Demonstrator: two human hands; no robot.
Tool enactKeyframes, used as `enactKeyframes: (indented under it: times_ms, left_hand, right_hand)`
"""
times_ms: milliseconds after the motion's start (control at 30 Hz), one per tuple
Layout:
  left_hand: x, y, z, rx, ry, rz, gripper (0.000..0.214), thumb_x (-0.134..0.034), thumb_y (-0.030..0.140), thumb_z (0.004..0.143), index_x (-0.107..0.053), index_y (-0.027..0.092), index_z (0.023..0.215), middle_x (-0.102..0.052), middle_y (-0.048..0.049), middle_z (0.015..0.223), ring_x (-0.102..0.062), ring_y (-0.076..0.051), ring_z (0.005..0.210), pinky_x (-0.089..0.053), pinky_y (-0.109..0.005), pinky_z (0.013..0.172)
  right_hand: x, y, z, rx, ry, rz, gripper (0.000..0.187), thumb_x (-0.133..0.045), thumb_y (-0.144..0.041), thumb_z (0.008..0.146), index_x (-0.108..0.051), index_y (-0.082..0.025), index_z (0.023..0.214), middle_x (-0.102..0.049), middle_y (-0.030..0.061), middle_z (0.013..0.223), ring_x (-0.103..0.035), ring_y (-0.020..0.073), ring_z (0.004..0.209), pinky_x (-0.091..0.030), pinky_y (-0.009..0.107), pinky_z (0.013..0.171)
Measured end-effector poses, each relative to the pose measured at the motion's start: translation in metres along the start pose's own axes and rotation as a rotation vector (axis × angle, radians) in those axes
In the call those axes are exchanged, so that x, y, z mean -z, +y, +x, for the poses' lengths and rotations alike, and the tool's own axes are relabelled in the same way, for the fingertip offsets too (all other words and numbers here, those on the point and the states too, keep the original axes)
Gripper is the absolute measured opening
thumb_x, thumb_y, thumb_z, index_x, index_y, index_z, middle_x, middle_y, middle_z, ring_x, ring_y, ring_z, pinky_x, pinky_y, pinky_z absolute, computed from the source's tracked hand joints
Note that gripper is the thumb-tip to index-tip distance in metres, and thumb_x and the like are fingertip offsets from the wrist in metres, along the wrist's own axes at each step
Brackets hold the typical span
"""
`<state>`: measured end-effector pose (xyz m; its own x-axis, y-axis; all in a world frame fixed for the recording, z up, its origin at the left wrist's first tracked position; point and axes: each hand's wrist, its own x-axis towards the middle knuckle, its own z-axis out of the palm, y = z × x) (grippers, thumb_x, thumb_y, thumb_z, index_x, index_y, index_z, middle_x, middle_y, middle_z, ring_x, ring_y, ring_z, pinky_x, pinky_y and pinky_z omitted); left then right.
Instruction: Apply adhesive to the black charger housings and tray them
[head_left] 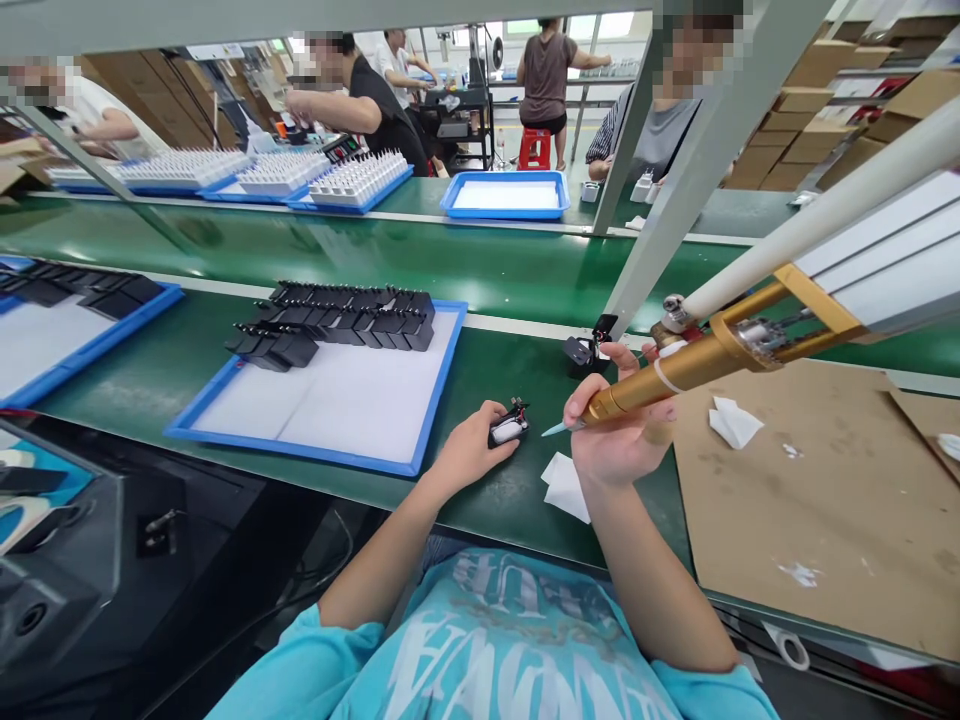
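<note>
My left hand (474,443) is closed round a small black plug housing (509,428) that lies on the green bench, its inside facing up with white matter and red wires showing. My right hand (619,430) grips a gold-coloured glue dispensing gun (645,385), tilted down to the left. Its pale blue nozzle tip (555,430) points toward the housing, a short gap apart from it. Just behind my right hand stands another black housing (581,355) with wires. A white paper wipe (566,488) lies on the bench under my right wrist.
A blue-rimmed tray (360,410) to the left bears rows of black housings (375,318); another tray (82,350) stands farther left. Cardboard (810,500) with scraps covers the right side. A slanted metal post (667,210) rises ahead. Beyond the green belt (337,250), several co-workers sit by trays of white parts.
</note>
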<state>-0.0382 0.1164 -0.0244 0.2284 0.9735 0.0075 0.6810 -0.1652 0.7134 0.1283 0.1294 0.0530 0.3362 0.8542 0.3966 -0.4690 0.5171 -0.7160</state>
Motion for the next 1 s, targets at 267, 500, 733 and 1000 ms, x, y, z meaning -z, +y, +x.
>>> enactKeyframes:
  times_ms: [267, 500, 733, 1000]
  left_hand:
    - [-0.005, -0.006, 0.027, 0.066, -0.135, -0.474, 0.061, -0.069, 0.041, 0.08, -0.045, 0.023, 0.133, -0.052, -0.0126, 0.141, -0.049, -0.026, 0.131, -0.041, -0.043, 0.108]
    - [-0.014, -0.002, 0.035, -0.052, 0.007, -0.534, 0.025, -0.059, 0.026, 0.082, -0.055, 0.02, 0.106, -0.072, -0.006, 0.101, -0.068, -0.02, 0.099, -0.052, -0.035, 0.09]
    - [-0.005, 0.004, 0.03, -0.17, 0.055, -0.235, 0.029, -0.046, 0.008, 0.078, -0.054, 0.021, 0.103, -0.072, -0.0009, 0.098, -0.065, -0.016, 0.093, -0.049, -0.032, 0.089]
    - [0.007, 0.008, 0.011, -0.274, 0.01, 0.259, 0.041, -0.04, 0.027, 0.098, -0.044, 0.021, 0.139, -0.064, -0.0065, 0.122, -0.052, -0.024, 0.102, -0.043, -0.044, 0.091]
  right_hand:
    - [0.017, -0.005, 0.003, 0.005, 0.027, -0.013, 0.038, -0.044, -0.059, 0.083, -0.048, -0.033, 0.111, -0.056, 0.0013, 0.107, -0.05, 0.0062, 0.044, -0.035, 0.022, 0.03]
    - [0.024, -0.006, 0.0, -0.025, 0.011, 0.077, 0.039, -0.051, -0.057, 0.081, -0.049, -0.031, 0.11, -0.056, 0.0012, 0.106, -0.052, 0.0071, 0.044, -0.036, 0.023, 0.03]
    - [0.028, -0.003, -0.001, 0.0, -0.017, 0.109, 0.033, -0.049, -0.052, 0.084, -0.048, -0.029, 0.107, -0.056, 0.0017, 0.107, -0.056, 0.0083, 0.045, -0.04, 0.024, 0.03]
    - [0.03, -0.002, -0.001, -0.004, -0.043, 0.127, 0.036, -0.048, -0.052, 0.085, -0.047, -0.029, 0.112, -0.057, 0.0027, 0.108, -0.057, 0.009, 0.046, -0.041, 0.025, 0.032]
